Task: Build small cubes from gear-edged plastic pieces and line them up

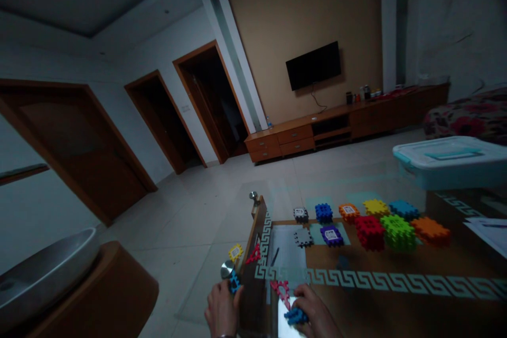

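The left hand grips a bumpy blue plastic block, and the right hand grips another blue block, low in the middle. A white plastic box with its lid on sits at the right, past bright bumpy blocks on the tabletop.

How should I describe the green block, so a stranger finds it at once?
On the table, look past the patterned border to the colourful toy blocks. The green block sits between the red block and the orange block, the only green piece.
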`<action>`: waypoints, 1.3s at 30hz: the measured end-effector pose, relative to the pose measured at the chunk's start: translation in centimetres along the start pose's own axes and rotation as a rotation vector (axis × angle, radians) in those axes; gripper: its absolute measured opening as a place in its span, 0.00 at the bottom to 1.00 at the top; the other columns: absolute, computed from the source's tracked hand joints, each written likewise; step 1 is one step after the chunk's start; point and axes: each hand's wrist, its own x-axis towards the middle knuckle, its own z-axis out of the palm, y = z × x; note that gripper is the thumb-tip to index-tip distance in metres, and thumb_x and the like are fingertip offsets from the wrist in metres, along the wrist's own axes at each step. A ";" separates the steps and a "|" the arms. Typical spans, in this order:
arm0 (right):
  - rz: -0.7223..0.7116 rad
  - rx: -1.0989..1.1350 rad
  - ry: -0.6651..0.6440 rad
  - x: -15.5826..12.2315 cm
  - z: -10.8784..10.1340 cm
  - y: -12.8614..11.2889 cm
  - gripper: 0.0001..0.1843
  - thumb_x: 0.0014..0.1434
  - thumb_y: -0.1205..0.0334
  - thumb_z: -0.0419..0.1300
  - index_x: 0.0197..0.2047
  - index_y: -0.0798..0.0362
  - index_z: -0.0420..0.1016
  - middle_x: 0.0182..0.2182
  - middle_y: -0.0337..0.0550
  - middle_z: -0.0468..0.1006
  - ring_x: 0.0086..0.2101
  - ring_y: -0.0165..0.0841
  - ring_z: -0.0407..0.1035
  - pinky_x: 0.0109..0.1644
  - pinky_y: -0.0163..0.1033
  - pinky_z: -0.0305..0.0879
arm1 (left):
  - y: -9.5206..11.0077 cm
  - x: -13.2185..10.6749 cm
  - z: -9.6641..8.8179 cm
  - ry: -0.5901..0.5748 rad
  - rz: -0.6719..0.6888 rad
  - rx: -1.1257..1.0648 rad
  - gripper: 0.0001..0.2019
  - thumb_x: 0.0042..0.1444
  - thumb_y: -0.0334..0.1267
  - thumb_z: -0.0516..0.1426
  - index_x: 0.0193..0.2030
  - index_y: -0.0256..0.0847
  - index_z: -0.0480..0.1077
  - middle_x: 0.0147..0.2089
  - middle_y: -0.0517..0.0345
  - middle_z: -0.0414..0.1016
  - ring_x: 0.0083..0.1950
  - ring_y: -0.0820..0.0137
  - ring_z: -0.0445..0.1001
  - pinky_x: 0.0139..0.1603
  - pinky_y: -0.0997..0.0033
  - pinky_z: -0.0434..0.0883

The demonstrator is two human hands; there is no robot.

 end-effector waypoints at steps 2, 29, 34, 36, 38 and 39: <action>0.001 -0.054 -0.024 0.1 0.0 0.1 0.20 0.35 0.80 0.56 0.32 0.51 0.73 0.38 0.40 0.74 0.40 0.34 0.67 0.41 0.33 0.59 | 0.1 0.2 -0.2 -0.031 -0.008 -0.048 0.13 0.61 0.41 0.48 0.47 0.40 0.68 0.50 0.46 0.70 0.54 0.55 0.67 0.47 0.59 0.65; -0.143 0.063 -0.172 0.2 -2.2 -1.8 0.14 0.58 0.68 0.51 0.45 0.49 0.71 0.49 0.43 0.75 0.48 0.37 0.66 0.53 0.39 0.62 | 7.9 -4.3 -0.8 -0.441 0.712 -0.872 0.05 0.49 0.39 0.57 0.31 0.42 0.64 0.32 0.59 0.67 0.34 0.71 0.62 0.38 0.74 0.64; -0.188 -0.135 -0.172 0.7 -3.0 -0.6 0.11 0.53 0.73 0.54 0.39 0.51 0.70 0.43 0.43 0.75 0.43 0.37 0.65 0.49 0.39 0.61 | 9.3 -4.4 -1.5 -0.447 0.686 -0.938 0.08 0.50 0.43 0.58 0.32 0.42 0.66 0.32 0.59 0.67 0.34 0.70 0.65 0.37 0.72 0.65; -0.150 -0.156 -0.153 0.7 -4.8 -0.5 0.16 0.51 0.76 0.53 0.41 0.51 0.70 0.43 0.43 0.73 0.43 0.36 0.65 0.48 0.37 0.61 | 10.0 -4.5 -1.8 -0.403 0.658 -0.968 0.06 0.52 0.41 0.56 0.35 0.42 0.67 0.36 0.57 0.69 0.37 0.67 0.68 0.40 0.69 0.67; -0.101 -0.134 -0.122 0.6 -6.9 -0.6 0.24 0.49 0.79 0.51 0.47 0.50 0.69 0.46 0.43 0.72 0.46 0.36 0.64 0.49 0.37 0.60 | 10.6 -4.6 -1.7 -0.381 0.612 -0.979 0.11 0.52 0.37 0.54 0.42 0.42 0.68 0.43 0.52 0.71 0.45 0.63 0.70 0.47 0.66 0.69; -0.077 -0.127 -0.105 0.6 -7.8 -0.6 0.28 0.48 0.80 0.50 0.51 0.50 0.68 0.47 0.44 0.71 0.47 0.36 0.64 0.50 0.37 0.59 | 10.9 -4.7 -1.4 -0.386 0.594 -0.972 0.16 0.51 0.35 0.54 0.48 0.41 0.67 0.49 0.49 0.70 0.50 0.61 0.70 0.51 0.63 0.68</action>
